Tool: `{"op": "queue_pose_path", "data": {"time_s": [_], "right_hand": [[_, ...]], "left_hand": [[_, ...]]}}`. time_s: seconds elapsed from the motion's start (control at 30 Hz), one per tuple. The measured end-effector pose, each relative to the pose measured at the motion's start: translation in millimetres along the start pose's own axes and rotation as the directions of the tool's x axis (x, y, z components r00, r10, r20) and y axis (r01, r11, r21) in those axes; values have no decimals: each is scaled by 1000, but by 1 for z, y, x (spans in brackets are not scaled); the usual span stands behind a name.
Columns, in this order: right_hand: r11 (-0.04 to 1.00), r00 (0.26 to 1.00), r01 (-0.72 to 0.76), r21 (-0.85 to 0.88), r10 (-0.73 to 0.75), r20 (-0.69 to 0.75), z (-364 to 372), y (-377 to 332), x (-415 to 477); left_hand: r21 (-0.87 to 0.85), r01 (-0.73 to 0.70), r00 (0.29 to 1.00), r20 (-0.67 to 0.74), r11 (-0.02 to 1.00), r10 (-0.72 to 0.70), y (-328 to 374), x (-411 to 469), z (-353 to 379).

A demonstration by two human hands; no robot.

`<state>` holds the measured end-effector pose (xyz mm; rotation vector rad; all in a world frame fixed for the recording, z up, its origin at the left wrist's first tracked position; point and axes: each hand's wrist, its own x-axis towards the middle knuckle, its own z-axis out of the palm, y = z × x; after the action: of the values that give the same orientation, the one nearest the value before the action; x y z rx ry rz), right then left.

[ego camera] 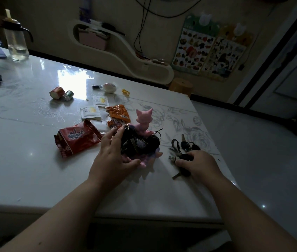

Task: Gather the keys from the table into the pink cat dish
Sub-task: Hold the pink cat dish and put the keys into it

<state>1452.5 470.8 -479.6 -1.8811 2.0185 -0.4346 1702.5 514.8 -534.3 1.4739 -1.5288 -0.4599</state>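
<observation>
My left hand [114,157] steadies the pink cat dish [140,142] mid-frame, fingers spread, while my right hand [196,162] closes on the loose, jangly keys [184,151] beside it, best pinched by the fob.

Glossy white table [25,170] with snack packets [77,140], pink cat dish [142,122], loose keys [186,146], water bottle [15,40].
</observation>
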Motion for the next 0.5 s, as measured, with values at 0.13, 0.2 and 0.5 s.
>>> {"op": "queue_pose_path", "data": {"time_s": [0.13,0.2,0.5], "right_hand": [[996,1000,13,89,-11,-14,-5,1,1],[994,998,38,99,-32,-56,-10,1,1],[993,996,88,-77,-86,28,-38,-15,2]], "left_hand": [[-6,1,1000,1,1000,-1,0,0,0],[-6,2,1000,0,1000,-2,0,0,0],[-1,1,1000,-8,1000,-1,1,-1,0]]}}
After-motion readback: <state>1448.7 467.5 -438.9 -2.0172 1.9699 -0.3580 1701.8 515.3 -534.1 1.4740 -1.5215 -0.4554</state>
